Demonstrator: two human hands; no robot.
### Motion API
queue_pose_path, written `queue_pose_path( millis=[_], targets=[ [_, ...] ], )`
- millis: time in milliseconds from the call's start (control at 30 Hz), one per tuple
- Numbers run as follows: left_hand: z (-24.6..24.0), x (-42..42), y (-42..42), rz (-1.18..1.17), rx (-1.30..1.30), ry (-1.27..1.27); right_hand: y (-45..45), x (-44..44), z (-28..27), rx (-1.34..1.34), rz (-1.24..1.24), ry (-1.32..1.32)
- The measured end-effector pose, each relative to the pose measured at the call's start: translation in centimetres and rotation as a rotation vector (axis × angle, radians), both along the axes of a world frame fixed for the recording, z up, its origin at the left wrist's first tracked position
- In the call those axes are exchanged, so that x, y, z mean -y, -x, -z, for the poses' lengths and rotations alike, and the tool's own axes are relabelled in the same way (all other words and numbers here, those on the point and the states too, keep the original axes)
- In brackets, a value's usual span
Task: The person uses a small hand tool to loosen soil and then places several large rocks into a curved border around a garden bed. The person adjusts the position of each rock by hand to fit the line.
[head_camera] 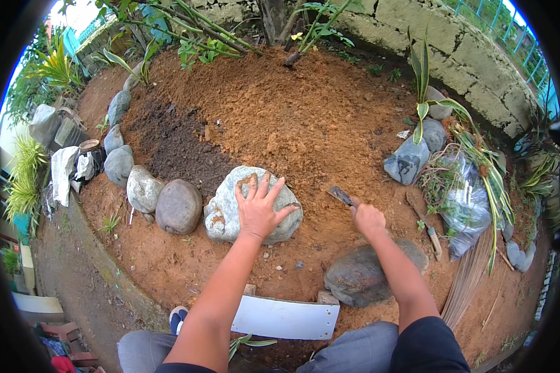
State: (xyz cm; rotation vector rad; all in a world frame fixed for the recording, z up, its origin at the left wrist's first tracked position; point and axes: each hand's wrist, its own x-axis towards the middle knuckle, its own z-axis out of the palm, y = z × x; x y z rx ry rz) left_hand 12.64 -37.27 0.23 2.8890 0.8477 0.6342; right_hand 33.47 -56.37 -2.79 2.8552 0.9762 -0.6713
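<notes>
My left hand [260,207] rests palm down with spread fingers on a large pale grey rock [228,200]. In my right hand [368,218] is the handle of a small flat-bladed hand tool [339,195], perhaps a trowel or scraper. Its dirty blade points left over the reddish-brown loose soil [308,135], to the right of the rock. My fist hides most of the handle. Below my right forearm lies a large brown boulder [359,272], partly covered by the arm. Left of the pale rock sits a rounded purplish-grey stone [179,206].
Stones [119,165] curve along the bed's left side. On the right are a grey rock [406,161], a clear plastic bag [469,214], a machete-like blade with a wooden handle [434,242] and a bundle of thin sticks [469,275]. A white-topped low bench [284,317] stands between my knees.
</notes>
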Motion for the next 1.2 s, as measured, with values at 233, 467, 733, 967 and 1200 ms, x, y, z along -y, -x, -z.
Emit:
queue_pose_path(
  millis=[233, 467, 733, 967, 1200],
  targets=[
    [-0.1, -0.1, 0.1, -0.003, -0.013, 0.021, -0.7, -3.2, 1.8, -0.365, 0.366, -0.220],
    [0.2, -0.2, 0.0, -0.007, -0.030, 0.005, -4.0, -6.0, -7.1, -0.039, 0.001, -0.062],
    [-0.2, -0.1, 0.0, -0.028, -0.083, 0.050, -2.7, -2.2, -11.9, 0.046, -0.098, 0.131],
    [0.0, -0.1, -0.1, -0.002, -0.032, 0.004, -0.5, 2.1, -1.1, -0.056, -0.047, 0.101],
    [0.0, 0.0, -0.2, -0.003, -0.014, 0.012, -1.5, 1.4, 0.7, -0.368, 0.218, -0.082]
  ],
)
